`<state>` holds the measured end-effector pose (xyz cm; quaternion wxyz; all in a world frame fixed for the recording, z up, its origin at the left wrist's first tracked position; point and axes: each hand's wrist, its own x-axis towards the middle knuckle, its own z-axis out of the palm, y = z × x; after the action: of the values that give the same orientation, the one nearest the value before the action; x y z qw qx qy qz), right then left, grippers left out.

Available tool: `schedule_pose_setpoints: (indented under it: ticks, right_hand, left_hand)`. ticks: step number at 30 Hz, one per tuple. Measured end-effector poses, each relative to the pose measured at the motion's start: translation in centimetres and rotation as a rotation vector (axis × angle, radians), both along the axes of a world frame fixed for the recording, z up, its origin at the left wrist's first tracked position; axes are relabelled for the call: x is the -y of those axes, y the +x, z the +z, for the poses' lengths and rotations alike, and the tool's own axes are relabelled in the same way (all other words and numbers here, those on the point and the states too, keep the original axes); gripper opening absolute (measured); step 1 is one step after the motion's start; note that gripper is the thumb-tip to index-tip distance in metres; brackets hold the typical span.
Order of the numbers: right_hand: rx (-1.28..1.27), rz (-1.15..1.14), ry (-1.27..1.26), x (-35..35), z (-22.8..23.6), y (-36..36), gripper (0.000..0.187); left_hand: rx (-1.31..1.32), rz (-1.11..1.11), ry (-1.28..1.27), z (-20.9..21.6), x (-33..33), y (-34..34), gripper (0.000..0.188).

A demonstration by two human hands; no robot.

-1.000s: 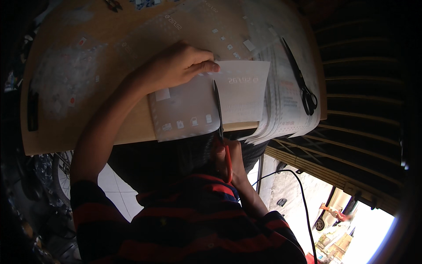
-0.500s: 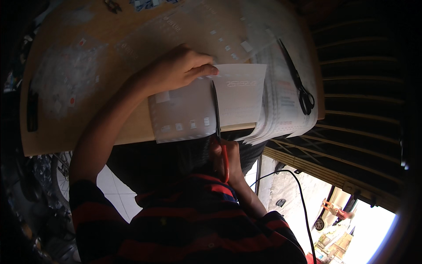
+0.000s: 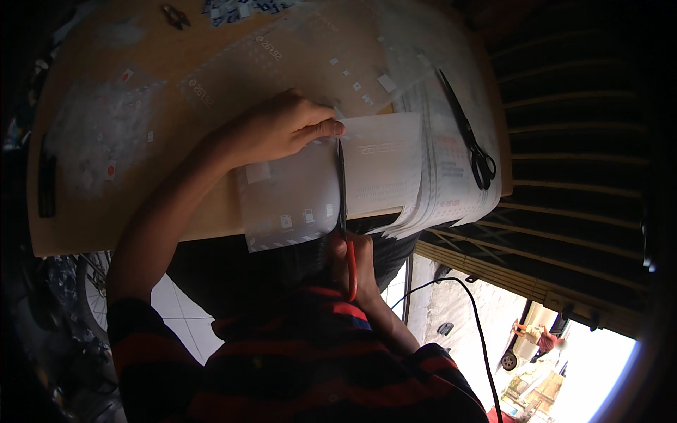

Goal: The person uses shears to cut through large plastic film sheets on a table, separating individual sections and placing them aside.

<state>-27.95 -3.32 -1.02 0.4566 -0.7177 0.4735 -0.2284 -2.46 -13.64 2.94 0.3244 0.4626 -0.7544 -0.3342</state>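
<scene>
A frosted translucent plastic sheet [image 3: 285, 190], printed with small pale icons, lies across the front edge of a tan wooden table [image 3: 211, 222], its near corner hanging past the rim. The left hand [image 3: 296, 128] pinches the sheet's far edge between thumb and curled fingers, the grip closed. The right hand [image 3: 364, 255] is wrapped around the red handle of a pair of dark-bladed scissors [image 3: 343, 187], fingers curled tight, blades pointing away from the body and showing as one narrow line. Compared with a second ago, the tip sits slightly nearer the left thumb, suggesting the cut is well along; whether the two sides are fully parted cannot be told. To the right, a fanned stack of white printed sheets [image 3: 451, 201] drapes over the table edge, with black long-bladed scissors [image 3: 484, 169] lying on top.
</scene>
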Motion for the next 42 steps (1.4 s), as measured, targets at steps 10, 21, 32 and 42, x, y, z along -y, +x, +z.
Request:
schedule_pose_setpoints:
  ticks: [10, 21, 32, 42]
  right_hand:
    - [0.019, -0.004, 0.010, 0.0, 0.5, 0.2, 0.078]
    - [0.023, 0.015, 0.070, 0.0, 1.0, 0.3, 0.082]
    - [0.009, 0.019, 0.015, 0.0, 0.9, 0.4, 0.086]
    - [0.067, 0.011, 0.151, 0.2, 1.7, 0.3, 0.092]
  left_hand:
    - [0.003, -0.082, 0.230, 2.1, 0.0, 2.0, 0.018]
    - [0.022, -0.121, 0.340, 1.9, -0.1, 1.4, 0.022]
    - [-0.026, -0.117, 0.305, 1.8, -0.2, 1.6, 0.023]
    - [0.021, -0.139, 0.335, 1.7, 0.0, 1.7, 0.024]
